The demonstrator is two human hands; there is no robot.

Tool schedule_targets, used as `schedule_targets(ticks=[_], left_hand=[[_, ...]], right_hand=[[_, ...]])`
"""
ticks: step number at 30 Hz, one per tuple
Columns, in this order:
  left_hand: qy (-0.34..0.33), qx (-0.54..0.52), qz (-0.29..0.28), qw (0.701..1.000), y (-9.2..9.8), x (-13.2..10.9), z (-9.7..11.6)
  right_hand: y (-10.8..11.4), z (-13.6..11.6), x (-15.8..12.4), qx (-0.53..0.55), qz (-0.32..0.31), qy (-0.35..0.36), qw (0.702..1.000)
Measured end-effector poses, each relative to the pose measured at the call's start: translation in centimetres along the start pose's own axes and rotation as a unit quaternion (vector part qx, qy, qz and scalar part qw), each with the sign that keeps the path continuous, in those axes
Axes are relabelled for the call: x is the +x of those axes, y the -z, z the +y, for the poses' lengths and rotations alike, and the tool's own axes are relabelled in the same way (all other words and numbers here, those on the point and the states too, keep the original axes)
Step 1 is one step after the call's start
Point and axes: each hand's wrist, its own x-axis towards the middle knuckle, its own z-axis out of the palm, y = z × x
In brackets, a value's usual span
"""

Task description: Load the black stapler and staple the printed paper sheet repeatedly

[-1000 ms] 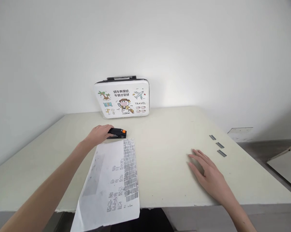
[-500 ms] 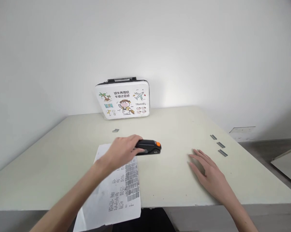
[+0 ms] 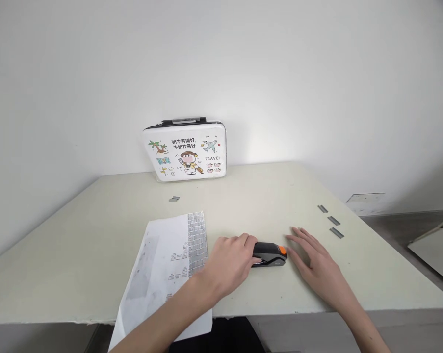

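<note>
My left hand (image 3: 233, 262) is wrapped round the rear part of a black and grey stapler (image 3: 272, 254) with an orange tip, which points to the right, low over or on the table; I cannot tell which. The palm hides its back end. Close to the orange end, my right hand (image 3: 315, 264) rests on the table with fingers spread and nothing in them. Printed paper (image 3: 153, 274), with a dense strip of staples or dark print along its right edge, lies under my left forearm and hangs past the table's front edge.
Several strips of staples lie about: three at the right, one being this staple strip (image 3: 336, 233), and a small group of staple strips (image 3: 174, 198) at the back left. A white cartoon-printed case (image 3: 186, 154) stands against the wall on the pale table (image 3: 59, 255).
My left hand has carried the stapler to the right and toward me, off the paper and near my right hand. More of the paper shows. My right hand has hardly moved.
</note>
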Motion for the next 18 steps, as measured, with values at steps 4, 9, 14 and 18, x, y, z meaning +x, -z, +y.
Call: schedule_targets(ticks=[4,9,14,18], left_hand=[[0.004,-0.026,-0.002,1.0,-0.9,0.2,0.5],[0.013,-0.118,0.054,0.991,-2.0,-1.7,-0.6],[0.127,-0.091,0.077,0.985,-4.8,-7.1,-5.3],[0.16,-0.048,0.041,0.985,-6.6,-10.7,-9.7]], right_hand=[[-0.1,0.2,0.0,-0.003,0.002,0.013,1.0],[0.1,-0.1,0.0,-0.006,-0.002,-0.003,1.0],[0.2,-0.3,-0.1,-0.004,-0.008,-0.019,1.0],[0.2,-0.2,-0.1,-0.003,-0.002,-0.014,1.0]])
